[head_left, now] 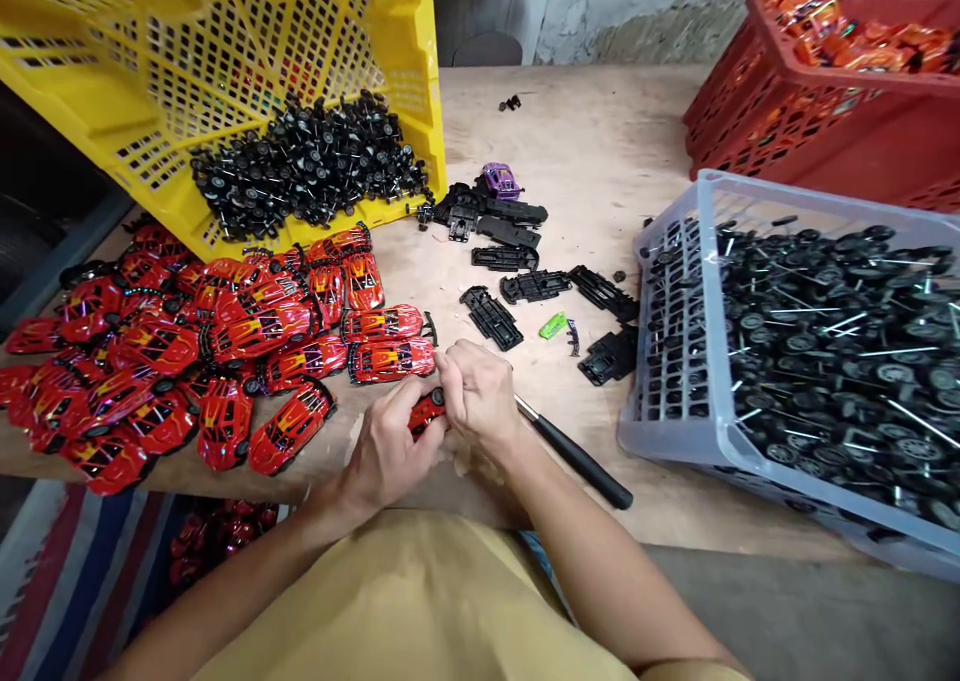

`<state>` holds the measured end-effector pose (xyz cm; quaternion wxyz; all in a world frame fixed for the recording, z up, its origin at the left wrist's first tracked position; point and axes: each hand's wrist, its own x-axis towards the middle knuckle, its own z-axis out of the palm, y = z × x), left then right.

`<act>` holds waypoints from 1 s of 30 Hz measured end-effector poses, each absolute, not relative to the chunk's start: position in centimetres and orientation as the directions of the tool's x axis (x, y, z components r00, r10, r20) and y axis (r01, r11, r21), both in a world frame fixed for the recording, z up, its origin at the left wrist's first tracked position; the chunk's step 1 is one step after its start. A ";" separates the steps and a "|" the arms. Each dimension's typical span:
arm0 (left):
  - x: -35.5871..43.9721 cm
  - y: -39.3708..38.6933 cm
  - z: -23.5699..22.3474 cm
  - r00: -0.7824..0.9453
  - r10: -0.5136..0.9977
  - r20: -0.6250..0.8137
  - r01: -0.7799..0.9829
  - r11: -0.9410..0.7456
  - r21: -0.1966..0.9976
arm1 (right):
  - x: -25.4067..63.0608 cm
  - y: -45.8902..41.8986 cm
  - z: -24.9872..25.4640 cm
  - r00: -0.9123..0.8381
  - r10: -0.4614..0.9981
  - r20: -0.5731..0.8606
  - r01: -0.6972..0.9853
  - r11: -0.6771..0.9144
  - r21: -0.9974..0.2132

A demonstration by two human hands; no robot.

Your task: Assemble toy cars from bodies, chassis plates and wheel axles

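Note:
Close to my body, my left hand [391,443] has its fingers wrapped round a red toy car [426,413], whose side and one wheel show between my hands. My right hand [480,396] is closed at the car's right end, pressed against it; its fingers hide whatever else they grip. Just right of that hand lies a hammer [581,458] with a black handle, its head hidden behind my hand and forearm. Finished-looking red toy cars [255,326] are heaped to the left, several of them lined up close to my left hand.
Black car chassis [491,317], a green piece [553,325] and a purple toy car [501,181] lie mid-table. A tipped yellow crate [439,111] spills black wheel axles [315,161]. At right stand a clear crate [675,431] of wheels on axles and a red crate [825,141] of orange car bodies.

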<state>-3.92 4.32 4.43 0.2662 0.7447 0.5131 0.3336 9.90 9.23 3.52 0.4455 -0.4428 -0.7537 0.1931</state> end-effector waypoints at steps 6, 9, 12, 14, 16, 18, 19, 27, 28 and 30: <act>-3.9 4.8 3.9 0.224 0.964 0.141 0.623 -0.253 0.740 | 9.5 10.1 2.1 -0.150 0.877 0.457 0.468 0.470 -0.748; -4.4 5.0 3.4 0.189 0.982 -0.019 0.531 -0.086 0.843 | 10.1 9.9 1.3 -0.164 0.937 0.308 0.321 0.346 -0.882; -5.3 5.4 3.1 0.142 0.963 -0.229 0.122 0.213 0.969 | 11.5 9.2 0.8 -0.265 0.959 0.102 0.032 0.115 -0.993; -5.9 5.8 2.9 0.157 0.918 -0.364 -0.185 0.389 0.902 | 12.4 8.7 0.5 -0.320 0.947 0.009 -0.166 -0.047 -0.985; -6.2 6.1 2.7 0.211 0.853 -0.477 -0.357 0.522 0.775 | 12.9 8.5 0.5 -0.382 0.924 -0.005 -0.301 -0.130 -0.945; -6.4 6.1 2.4 0.283 0.786 -0.550 -0.426 0.617 0.662 | 12.9 8.6 0.6 -0.474 0.880 0.021 -0.360 -0.173 -0.917; -6.4 6.1 2.3 0.315 0.761 -0.567 -0.441 0.647 0.622 | 12.9 8.7 0.8 -0.526 0.850 0.034 -0.369 -0.192 -0.909; -7.5 5.8 2.1 0.444 0.715 -0.539 -0.367 0.694 0.619 | 13.4 9.9 3.0 -0.738 0.673 0.056 -0.275 -0.224 -0.935; -7.6 5.7 2.2 0.451 0.711 -0.539 -0.349 0.697 0.627 | 13.6 10.1 3.4 -0.748 0.661 0.066 -0.246 -0.183 -0.952; -7.9 5.7 2.7 0.477 0.698 -0.534 -0.297 0.700 0.650 | 14.0 10.4 4.2 -0.771 0.633 0.073 -0.141 -0.058 -0.988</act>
